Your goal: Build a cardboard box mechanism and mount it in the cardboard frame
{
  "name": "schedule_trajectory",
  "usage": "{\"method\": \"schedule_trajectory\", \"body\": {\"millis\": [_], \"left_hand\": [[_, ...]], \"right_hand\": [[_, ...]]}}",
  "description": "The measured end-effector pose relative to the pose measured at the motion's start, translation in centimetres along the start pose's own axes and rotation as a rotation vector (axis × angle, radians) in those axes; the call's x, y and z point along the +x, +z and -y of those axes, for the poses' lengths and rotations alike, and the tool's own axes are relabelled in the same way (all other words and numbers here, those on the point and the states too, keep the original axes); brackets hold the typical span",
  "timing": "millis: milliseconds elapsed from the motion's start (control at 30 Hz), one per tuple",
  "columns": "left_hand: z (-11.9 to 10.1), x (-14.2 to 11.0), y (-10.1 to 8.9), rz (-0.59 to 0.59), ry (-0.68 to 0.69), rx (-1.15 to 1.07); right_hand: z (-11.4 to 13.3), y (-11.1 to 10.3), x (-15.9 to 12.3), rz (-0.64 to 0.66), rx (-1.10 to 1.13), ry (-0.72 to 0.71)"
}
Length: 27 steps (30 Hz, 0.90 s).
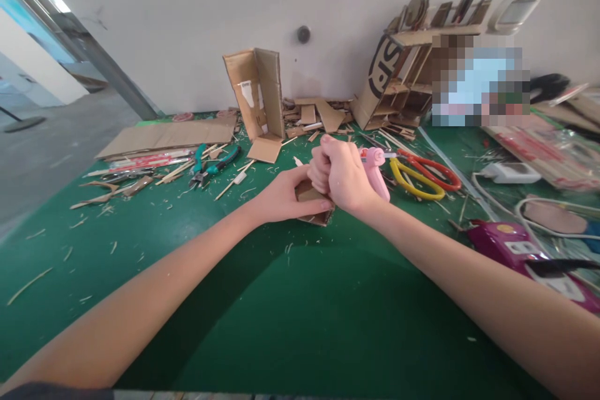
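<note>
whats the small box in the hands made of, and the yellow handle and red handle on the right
Small box: looks like matte brown cardboard, going by its dull tan faces and raw cut edge.
Yellow handle and red handle: probably smooth plastic, from the even bright colour, though a rubbery coating is possible.

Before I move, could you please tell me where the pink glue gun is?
In the head view, the pink glue gun is right of the right hand, partly hidden behind it, with the yellow handle on its other side.
</note>
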State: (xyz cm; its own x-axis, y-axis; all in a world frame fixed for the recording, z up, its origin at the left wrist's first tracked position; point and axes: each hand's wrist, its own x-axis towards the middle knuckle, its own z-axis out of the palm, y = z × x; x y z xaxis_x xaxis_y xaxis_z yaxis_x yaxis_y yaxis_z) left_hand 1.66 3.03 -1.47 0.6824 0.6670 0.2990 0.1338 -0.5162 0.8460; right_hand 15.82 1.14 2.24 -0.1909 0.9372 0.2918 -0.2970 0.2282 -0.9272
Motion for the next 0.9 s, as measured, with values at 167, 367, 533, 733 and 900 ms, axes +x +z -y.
{"method": "schedule_trajectory", "body": {"millis": [167,367,533,733,900], "left_hand": [[0.1,0.0,0.0,-0.007,-0.009,0.025],[0.0,-0.2,-0.2,0.01,-0.066,0.077],[0.3,-0.3,0.1,-0.014,-0.035,0.018],[1.0,-0.1,0.0,0.006,0.067,-0.092],[0.9,0.5,-0.8,-0.348,-0.093,-0.472]], "right_hand": [[-0.2,-0.3,-0.2,0.015,-0.051,0.02],[0.2,-0.3,-0.1,0.031,-0.025,0.056],[0.2,-0.5,0.0,0.056,-0.027,0.07],[0.0,-0.7,0.0,0.058,-0.033,0.067],[-0.1,-0.9,0.0,0.059,0.049,0.064]]}}
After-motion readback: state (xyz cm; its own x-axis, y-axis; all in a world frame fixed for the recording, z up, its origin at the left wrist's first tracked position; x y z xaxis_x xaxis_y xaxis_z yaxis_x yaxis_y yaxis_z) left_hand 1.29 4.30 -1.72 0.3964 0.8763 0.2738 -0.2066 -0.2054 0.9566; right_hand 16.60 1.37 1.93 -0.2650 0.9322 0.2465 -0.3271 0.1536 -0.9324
